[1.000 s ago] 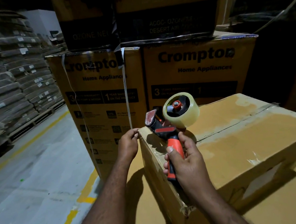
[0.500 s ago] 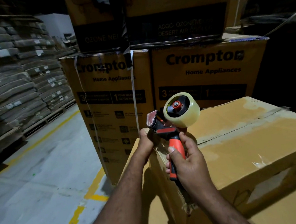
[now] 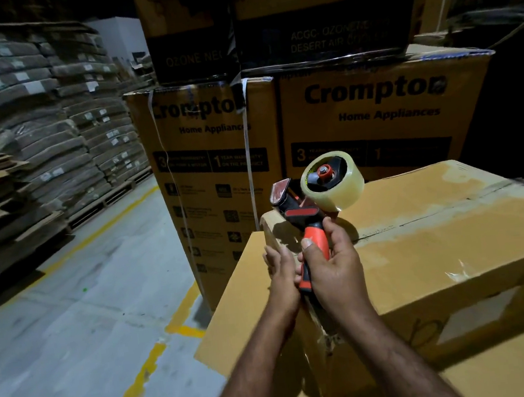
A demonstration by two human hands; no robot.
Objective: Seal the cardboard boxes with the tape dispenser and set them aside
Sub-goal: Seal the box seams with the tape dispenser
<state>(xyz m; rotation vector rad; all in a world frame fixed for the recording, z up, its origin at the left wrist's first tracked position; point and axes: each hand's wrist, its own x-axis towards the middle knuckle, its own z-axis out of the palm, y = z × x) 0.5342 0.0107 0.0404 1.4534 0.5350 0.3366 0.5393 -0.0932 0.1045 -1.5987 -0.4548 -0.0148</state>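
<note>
Cardboard box (image 3: 453, 249) on the big carton (image 3: 233, 304): I think tape is being started at its left end.
My right hand (image 3: 336, 271) curls round the tape dispenser (image 3: 312, 217); my left hand (image 3: 281, 270) presses flat fingers there. Next I'd pull along the top seam (image 3: 443, 214).

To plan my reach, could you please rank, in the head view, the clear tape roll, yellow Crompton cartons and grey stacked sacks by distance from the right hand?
1. Clear tape roll, above the right hand, on its red-black tape dispenser.
2. Yellow Crompton cartons, straight ahead, behind.
3. Grey stacked sacks, far left.
</note>
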